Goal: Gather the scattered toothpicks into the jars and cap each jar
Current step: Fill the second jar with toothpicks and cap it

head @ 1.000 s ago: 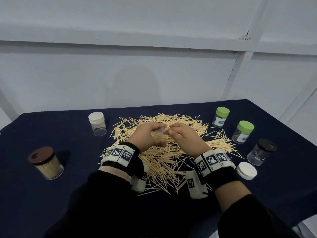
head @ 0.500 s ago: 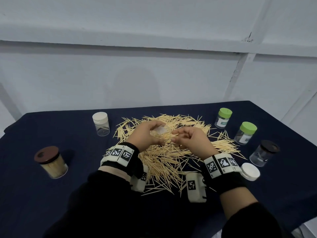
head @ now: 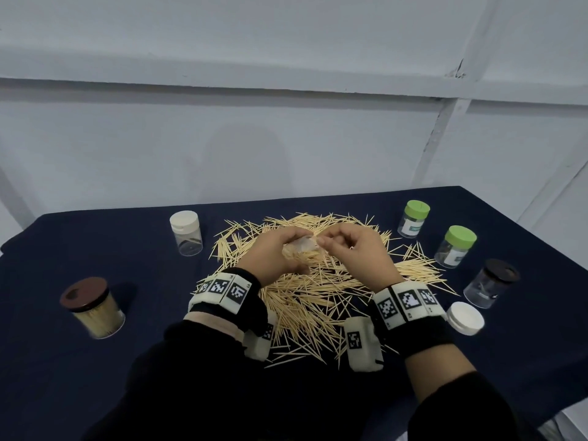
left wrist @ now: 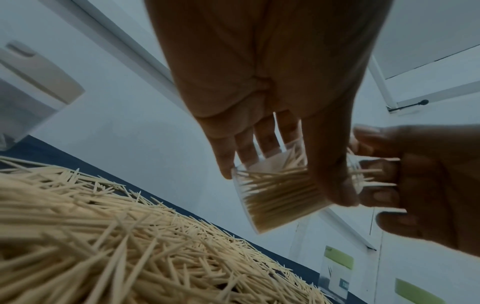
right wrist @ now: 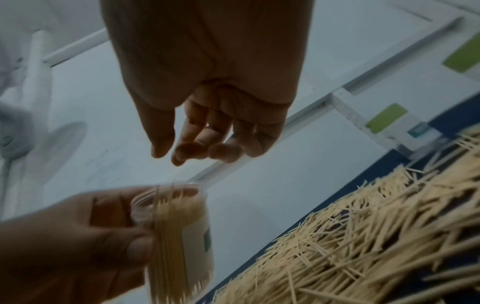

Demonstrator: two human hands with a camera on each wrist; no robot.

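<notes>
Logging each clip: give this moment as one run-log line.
left hand: grips clear jar, uncapped, part filled | right hand: at jar mouth, grip unclear | toothpick pile: mostly ungathered | loose white cap: on table

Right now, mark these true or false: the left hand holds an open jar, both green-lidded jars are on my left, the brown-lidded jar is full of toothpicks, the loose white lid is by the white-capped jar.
1. The left hand holds an uncapped jar: true.
2. Both green-lidded jars are on the left: false, they stand on the right.
3. The brown-lidded jar is full of toothpicks: true.
4. The loose white lid lies beside the white-capped jar: false, it lies far right, near the dark-lidded jar.
</notes>
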